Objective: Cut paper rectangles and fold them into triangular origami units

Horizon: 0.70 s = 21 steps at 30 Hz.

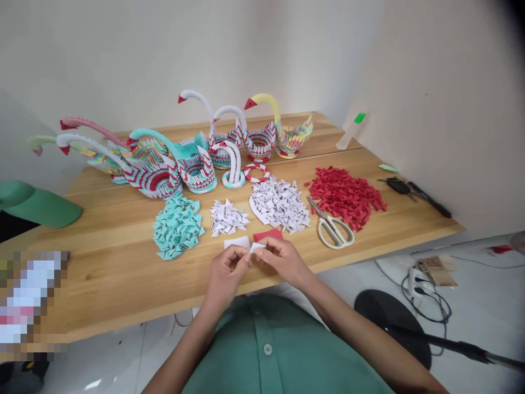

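Observation:
Close to the table's front edge, my left hand point(230, 268) and my right hand point(285, 260) pinch one small white piece of folded paper point(257, 247) between them. Just behind my fingers lie a stack of white paper slips point(237, 242) and a stack of red paper slips point(268, 235), both partly covered by my hands. Beyond these are a small heap of white folded paper triangles point(228, 218) and a larger white heap point(281, 205). Turquoise folded triangles point(178, 227) are piled to the left, red ones point(344, 194) to the right.
Scissors point(335, 230) with cream handles lie beside the red heap. Several paper swans point(197, 169) stand along the back, with a red-and-white paper ring point(257, 173) before them. A green bottle point(41, 203) is at left; keys point(398, 186) and a dark pen-like tool point(430, 201) at right.

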Each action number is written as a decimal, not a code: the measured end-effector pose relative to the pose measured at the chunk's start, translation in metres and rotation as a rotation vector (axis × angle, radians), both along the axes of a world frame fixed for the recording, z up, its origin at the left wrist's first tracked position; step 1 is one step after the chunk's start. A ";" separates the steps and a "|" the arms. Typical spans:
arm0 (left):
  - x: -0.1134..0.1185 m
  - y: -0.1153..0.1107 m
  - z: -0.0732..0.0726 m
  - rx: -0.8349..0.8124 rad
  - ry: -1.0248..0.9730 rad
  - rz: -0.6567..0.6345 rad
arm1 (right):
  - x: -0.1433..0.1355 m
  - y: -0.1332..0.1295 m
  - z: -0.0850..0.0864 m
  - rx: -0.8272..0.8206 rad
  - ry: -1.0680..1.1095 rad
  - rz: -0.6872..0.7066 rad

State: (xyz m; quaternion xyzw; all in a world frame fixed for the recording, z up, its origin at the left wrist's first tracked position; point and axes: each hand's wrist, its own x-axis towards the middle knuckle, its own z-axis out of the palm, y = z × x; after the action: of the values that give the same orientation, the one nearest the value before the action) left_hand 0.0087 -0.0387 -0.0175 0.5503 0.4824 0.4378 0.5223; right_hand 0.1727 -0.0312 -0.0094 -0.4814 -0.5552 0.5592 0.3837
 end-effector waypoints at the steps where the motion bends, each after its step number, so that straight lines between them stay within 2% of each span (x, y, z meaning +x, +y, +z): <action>1: 0.000 -0.001 -0.001 0.027 0.049 0.003 | 0.001 -0.001 0.000 0.042 -0.048 -0.016; 4: 0.000 -0.003 -0.007 0.097 0.182 -0.023 | 0.007 -0.006 -0.002 0.225 -0.229 -0.080; 6: -0.002 -0.005 -0.011 0.122 0.228 -0.041 | 0.013 -0.010 -0.007 0.280 -0.311 -0.135; 9: -0.004 -0.006 -0.014 0.123 0.244 -0.045 | 0.020 -0.014 -0.017 0.214 -0.338 -0.236; 12: -0.005 -0.005 -0.015 0.135 0.259 -0.059 | 0.022 -0.013 -0.022 0.170 -0.332 -0.278; 21: -0.002 -0.004 -0.016 0.274 0.408 -0.160 | 0.020 -0.007 -0.019 0.170 -0.401 -0.235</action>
State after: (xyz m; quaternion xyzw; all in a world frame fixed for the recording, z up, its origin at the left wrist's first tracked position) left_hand 0.0062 -0.0426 -0.0334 0.7293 0.4688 0.3363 0.3678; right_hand 0.1929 -0.0382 -0.0280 -0.6101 -0.6055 0.3552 0.3674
